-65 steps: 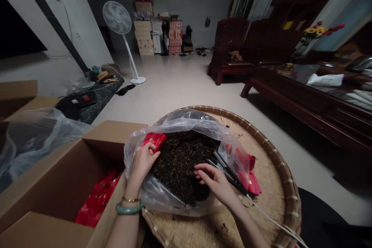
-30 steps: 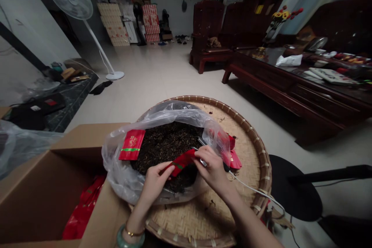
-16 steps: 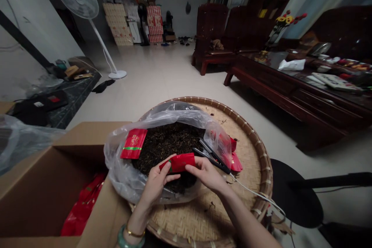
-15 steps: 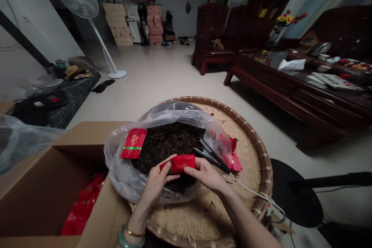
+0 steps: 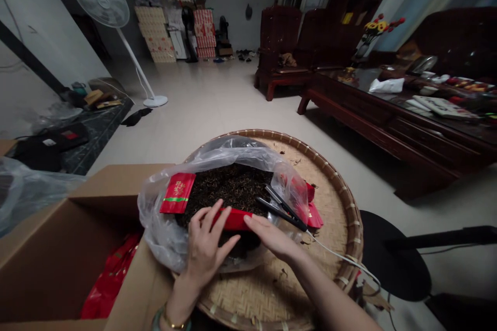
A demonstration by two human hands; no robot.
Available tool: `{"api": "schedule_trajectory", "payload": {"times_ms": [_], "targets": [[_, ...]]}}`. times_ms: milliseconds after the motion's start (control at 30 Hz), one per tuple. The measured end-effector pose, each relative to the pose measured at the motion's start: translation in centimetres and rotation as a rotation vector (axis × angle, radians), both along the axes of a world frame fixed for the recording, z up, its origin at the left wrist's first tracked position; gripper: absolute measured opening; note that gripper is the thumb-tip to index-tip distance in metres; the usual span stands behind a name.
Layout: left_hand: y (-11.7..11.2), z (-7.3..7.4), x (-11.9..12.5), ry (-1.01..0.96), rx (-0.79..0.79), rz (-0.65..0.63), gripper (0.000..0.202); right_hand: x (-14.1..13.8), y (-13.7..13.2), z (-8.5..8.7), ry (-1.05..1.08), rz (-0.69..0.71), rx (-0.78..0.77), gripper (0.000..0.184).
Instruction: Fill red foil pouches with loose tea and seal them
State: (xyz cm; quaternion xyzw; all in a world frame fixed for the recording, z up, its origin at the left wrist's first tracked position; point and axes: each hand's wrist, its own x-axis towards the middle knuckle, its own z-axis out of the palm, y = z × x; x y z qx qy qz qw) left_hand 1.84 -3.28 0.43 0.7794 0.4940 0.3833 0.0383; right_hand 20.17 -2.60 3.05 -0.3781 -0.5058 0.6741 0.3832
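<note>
Your left hand (image 5: 204, 240) is spread, its fingers over the left end of a flat, glossy red packet (image 5: 236, 220) and its thumb held apart; whether it grips cannot be told. Your right hand (image 5: 272, 235) has the packet's other end, thumb on the near side, remaining fingers hidden.

Furthest left of your work stands an open brown cardboard box (image 5: 70, 248) with shiny red pouches (image 5: 112, 279) inside. Next to it you have a clear plastic bag (image 5: 163, 238), mouth wide, and at its left edge lies a red rectangular sachet with a green band (image 5: 177, 193). Dark, wiry loose leaves (image 5: 233, 183) fill the bag, and your packet is above their near part. Right of that, a black tong-like tool (image 5: 289, 210) rests with its arms apart, trailing a white cord (image 5: 334, 252). More red wrappers (image 5: 315, 216) lie beside it on the round woven bamboo tray (image 5: 332, 201) under the bag.
</note>
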Motion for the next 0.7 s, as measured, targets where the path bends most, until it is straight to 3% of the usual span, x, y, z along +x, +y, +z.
{"api": "schedule_trajectory", "payload": {"times_ms": [67,167,267,367,467,567,700], "targets": [[-0.2,0.0,0.2,0.147,0.032,-0.107,0.050,-0.6,-0.2,0.0,-0.046,0.024,0.013,0.050],[0.0,-0.2,0.2,0.148,0.025,-0.178,0.046,-1.2,-0.4,0.3,-0.137,0.070,0.053,0.052],[0.7,-0.2,-0.1,0.056,0.022,-0.152,0.041,-0.7,-0.1,1.0,-0.123,0.072,0.114,0.049],[1.4,0.2,-0.6,-0.053,0.038,-0.061,0.038,0.7,0.6,1.1,-0.140,-0.086,0.169,0.043],[1.8,0.6,-1.2,-0.160,-0.005,0.029,0.034,1.6,1.4,0.3,-0.469,-0.195,0.364,0.029],[1.8,0.6,-1.4,-0.272,-0.081,0.091,0.032,0.8,2.1,-0.4,-0.877,-0.024,0.552,0.046],[1.7,-0.1,-1.3,-0.392,-0.152,0.087,0.036,-2.0,2.9,-0.1,-1.258,0.138,0.585,0.063]]}}
